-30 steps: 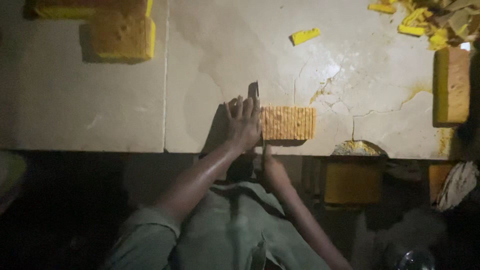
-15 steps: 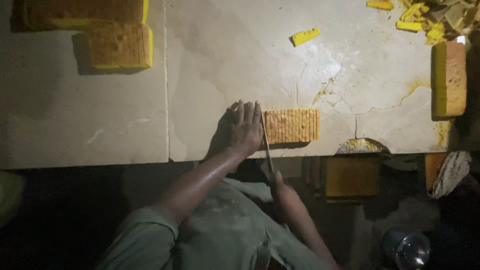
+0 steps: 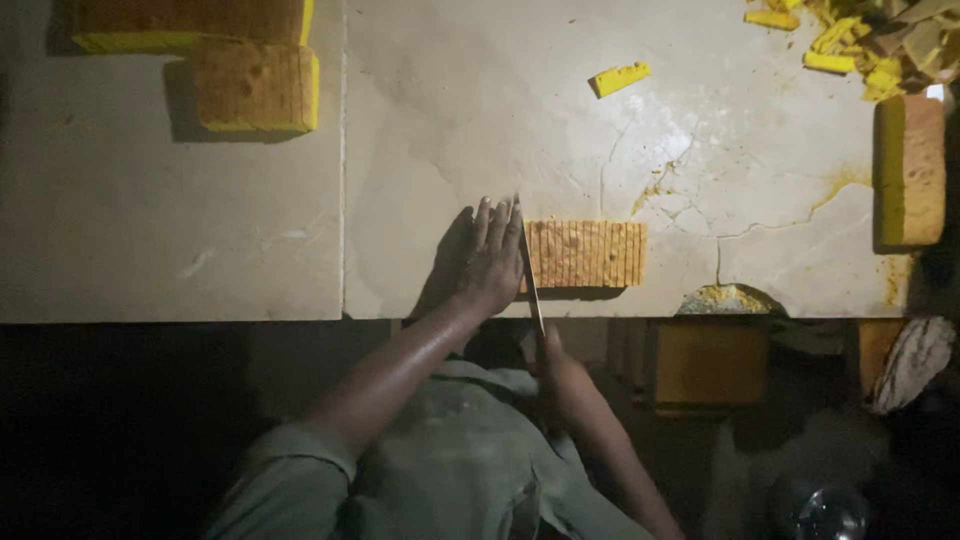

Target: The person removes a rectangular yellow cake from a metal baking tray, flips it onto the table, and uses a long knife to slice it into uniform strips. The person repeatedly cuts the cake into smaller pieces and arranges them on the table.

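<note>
The left hand (image 3: pixel 495 262) lies flat on the counter (image 3: pixel 200 230) with fingers spread, pressed to the left end of the block (image 3: pixel 587 253); the right hand (image 3: pixel 553 358) grips a knife (image 3: pixel 530 275).

A second ago the knife stood farther up over the block's end; now it has slid back toward the near edge, so a thin cut looks about done. The block is a flat brown slab with yellow sides and fine lines across its top, near the front edge. Bigger slabs (image 3: pixel 255 88) sit far left, one (image 3: pixel 910 170) at right. Yellow scraps (image 3: pixel 860 40) lie far right. The counter is pale, smooth, cracked stone.
</note>
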Available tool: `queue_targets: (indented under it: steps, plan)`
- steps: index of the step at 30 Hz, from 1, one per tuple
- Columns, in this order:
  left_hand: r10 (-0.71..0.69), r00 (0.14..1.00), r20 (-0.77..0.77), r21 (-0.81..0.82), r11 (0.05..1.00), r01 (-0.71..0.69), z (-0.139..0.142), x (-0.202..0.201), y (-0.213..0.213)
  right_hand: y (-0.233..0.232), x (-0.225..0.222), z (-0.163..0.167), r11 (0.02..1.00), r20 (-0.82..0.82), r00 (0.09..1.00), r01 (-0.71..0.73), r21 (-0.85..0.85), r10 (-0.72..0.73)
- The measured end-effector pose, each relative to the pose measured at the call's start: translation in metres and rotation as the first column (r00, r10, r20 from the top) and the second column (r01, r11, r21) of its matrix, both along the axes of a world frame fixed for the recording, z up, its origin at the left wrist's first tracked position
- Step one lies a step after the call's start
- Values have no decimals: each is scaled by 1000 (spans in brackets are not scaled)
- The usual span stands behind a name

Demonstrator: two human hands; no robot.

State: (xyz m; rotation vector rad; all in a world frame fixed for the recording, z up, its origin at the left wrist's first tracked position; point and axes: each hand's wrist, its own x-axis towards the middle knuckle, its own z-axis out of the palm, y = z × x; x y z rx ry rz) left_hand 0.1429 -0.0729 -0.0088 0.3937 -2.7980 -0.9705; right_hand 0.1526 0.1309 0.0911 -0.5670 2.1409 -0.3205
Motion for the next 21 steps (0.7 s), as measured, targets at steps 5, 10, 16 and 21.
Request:
queue_targets:
  steps: [5,10,16,21]
  plan:
    - [-8,1000,-5,-25,1000,8,16,-2,0,35,29,-37,998,78,996,51,34,-53]
    - [-94,990,103,-22,995,97,30,8,-22,-43,-23,-44,981,10,985,168,97,-169]
    - [-2,999,35,-190,982,8,17,9,-19,-90,-39,28,868,302,835,495,-50,-459]
    - [-2,996,94,-88,996,11,14,8,-9,9,29,22,986,109,987,-131,102,120]
